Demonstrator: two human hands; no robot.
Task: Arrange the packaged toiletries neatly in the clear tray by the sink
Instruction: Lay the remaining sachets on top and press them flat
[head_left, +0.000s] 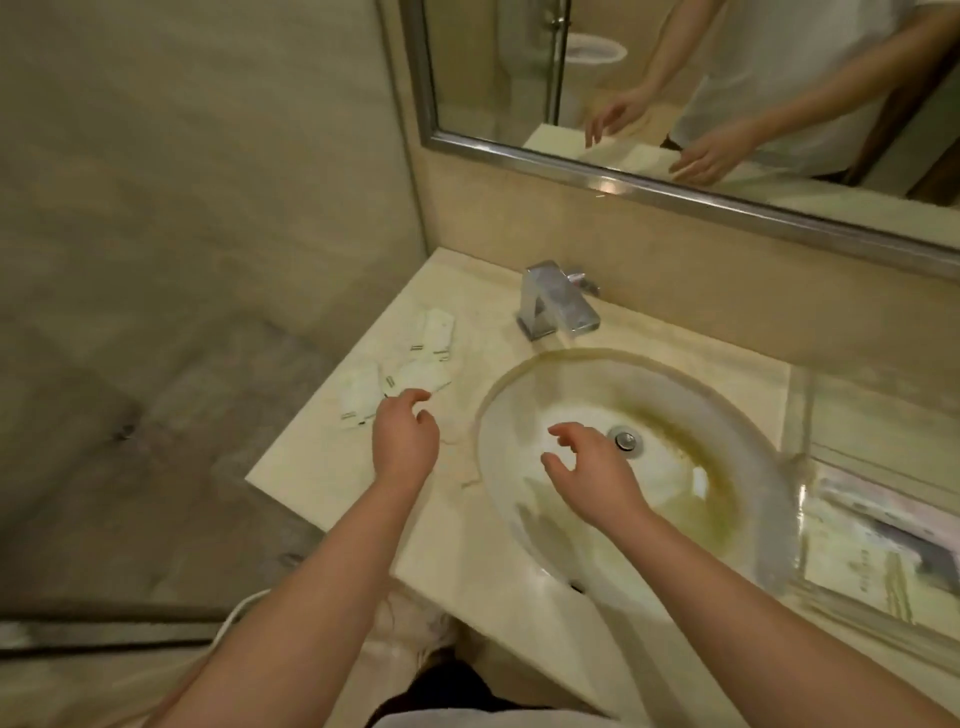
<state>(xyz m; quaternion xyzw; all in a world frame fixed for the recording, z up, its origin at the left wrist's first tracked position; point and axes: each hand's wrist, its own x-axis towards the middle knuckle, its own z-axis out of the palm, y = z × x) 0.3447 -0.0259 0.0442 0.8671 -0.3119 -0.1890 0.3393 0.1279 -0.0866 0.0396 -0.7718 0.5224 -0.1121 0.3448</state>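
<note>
Reaching over the counter (332, 467), the left hand (405, 441) hovered with fingers loosely curled and spread, grasping nothing. White packets (410, 364) lay scattered just beyond its fingertips, a few nearly touching the index finger, the rest farther off toward the tap (556, 304). To its right, the right hand (592, 473) hung over the sink (727, 415), also released and empty, thumb and fingers apart. Well to the right of that hand sat the tray (883, 623), blurred, with flat paper items inside.
</note>
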